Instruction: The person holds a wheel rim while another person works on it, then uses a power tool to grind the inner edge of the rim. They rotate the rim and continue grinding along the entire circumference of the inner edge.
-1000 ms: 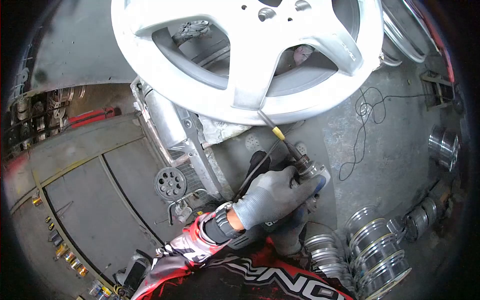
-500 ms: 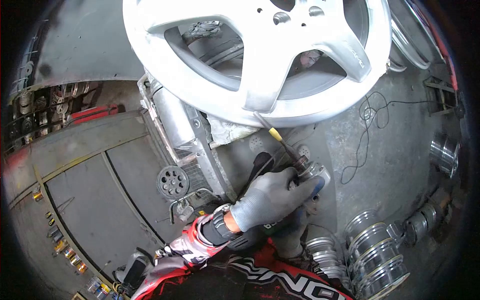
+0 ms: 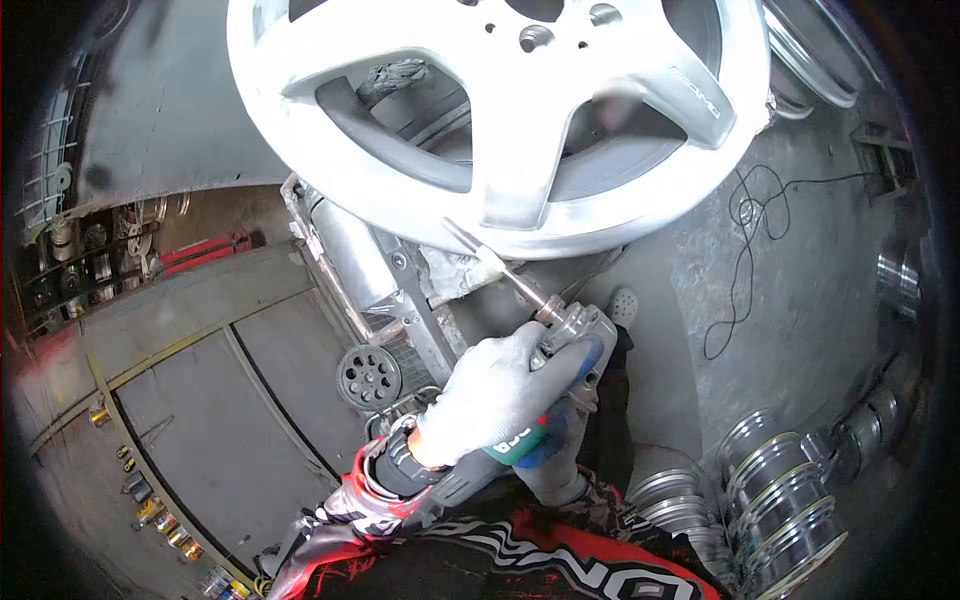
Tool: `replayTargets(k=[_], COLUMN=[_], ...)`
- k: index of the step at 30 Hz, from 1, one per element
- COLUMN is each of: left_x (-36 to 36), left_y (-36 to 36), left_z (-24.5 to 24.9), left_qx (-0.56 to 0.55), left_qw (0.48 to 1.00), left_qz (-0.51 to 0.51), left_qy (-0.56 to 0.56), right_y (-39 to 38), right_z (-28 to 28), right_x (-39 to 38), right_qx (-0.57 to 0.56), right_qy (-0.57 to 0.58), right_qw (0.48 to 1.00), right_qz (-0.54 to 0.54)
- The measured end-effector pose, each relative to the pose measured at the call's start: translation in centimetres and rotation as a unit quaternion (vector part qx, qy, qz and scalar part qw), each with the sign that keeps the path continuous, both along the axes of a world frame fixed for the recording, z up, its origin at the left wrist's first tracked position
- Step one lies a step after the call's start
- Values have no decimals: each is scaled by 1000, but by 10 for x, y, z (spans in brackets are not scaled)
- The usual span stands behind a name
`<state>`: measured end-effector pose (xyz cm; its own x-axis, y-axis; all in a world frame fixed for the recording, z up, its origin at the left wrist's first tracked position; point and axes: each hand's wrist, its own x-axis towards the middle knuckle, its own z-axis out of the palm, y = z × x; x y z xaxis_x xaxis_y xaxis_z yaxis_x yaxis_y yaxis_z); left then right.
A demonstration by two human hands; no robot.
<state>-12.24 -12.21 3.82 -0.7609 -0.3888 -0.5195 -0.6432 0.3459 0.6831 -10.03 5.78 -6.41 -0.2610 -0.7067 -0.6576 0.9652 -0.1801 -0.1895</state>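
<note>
Both my hands wear grey work gloves and are closed on an angle grinder (image 3: 590,335) with a bare metal head and a green body. My left hand (image 3: 490,390), with a black watch at the wrist, wraps the grinder's head. Lower down and partly hidden, my right hand (image 3: 553,475) grips the body. A long thin spindle (image 3: 525,288) runs from the head up and left, its pale tip overlapping the lower edge of a silver spoked car wheel rim (image 3: 510,205). The rim sits face up on a stand.
Under the rim is a metal stand (image 3: 365,270), with a black pulley (image 3: 368,377) at its left. Stacked rims (image 3: 780,500) stand at lower right. A black cable (image 3: 740,270) lies coiled on the right floor. Small bottles (image 3: 165,525) line the left edge.
The grinder and my hands have shifted left and turned, bringing the spindle tip further left along the rim's lower edge. More of the green body and my right hand now shows.
</note>
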Motion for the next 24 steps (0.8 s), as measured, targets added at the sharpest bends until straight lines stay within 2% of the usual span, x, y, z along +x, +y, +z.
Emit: replayTargets(k=[2, 3, 5, 7, 10, 12, 13, 15, 17, 18, 19, 24], left_x=[0, -4, -15, -15, -18, -7, -2, 4, -4, -12, -17, -14], left_y=[8, 12, 21, 27, 27, 17, 12, 4, 6, 10, 12, 10], left_z=[-8, -8, -8, -15, -12, -7, -8, -13, -8, -5, -2, -1], left_qx=[-54, -52, 70, 69, 107, 31, 30, -69, -34, 64, 160, 183], left_qw=[995, 995, 995, 997, 990, 999, 999, 987, 993, 998, 975, 973], left_qz=[-78, -80, 26, 8, 66, 7, 7, -106, -90, 2, 93, 100], left_qy=[8, 8, -63, -26, -68, 14, 13, 96, 69, -26, -120, -96], right_y=[3, 3, 8, 16, 15, 4, 2, -4, -8, -12, -13, -17], right_z=[4, 9, 11, 14, 22, 33, 30, 27, 37, 45, 48, 56], right_x=[-5, -8, -12, -14, -19, -25, -21, -16, -24, -29, -31, -30], right_qx=[22, 45, 64, 102, 136, 38, 37, 58, 60, 63, 64, 47], right_qy=[-5, -11, -7, -2, 3, 46, 45, 148, 127, 106, 108, 129], right_qw=[999, 996, 995, 992, 989, 996, 996, 987, 988, 989, 989, 985], right_qz=[-42, -80, -79, -70, -59, -71, -71, -39, -59, -79, -78, -104])
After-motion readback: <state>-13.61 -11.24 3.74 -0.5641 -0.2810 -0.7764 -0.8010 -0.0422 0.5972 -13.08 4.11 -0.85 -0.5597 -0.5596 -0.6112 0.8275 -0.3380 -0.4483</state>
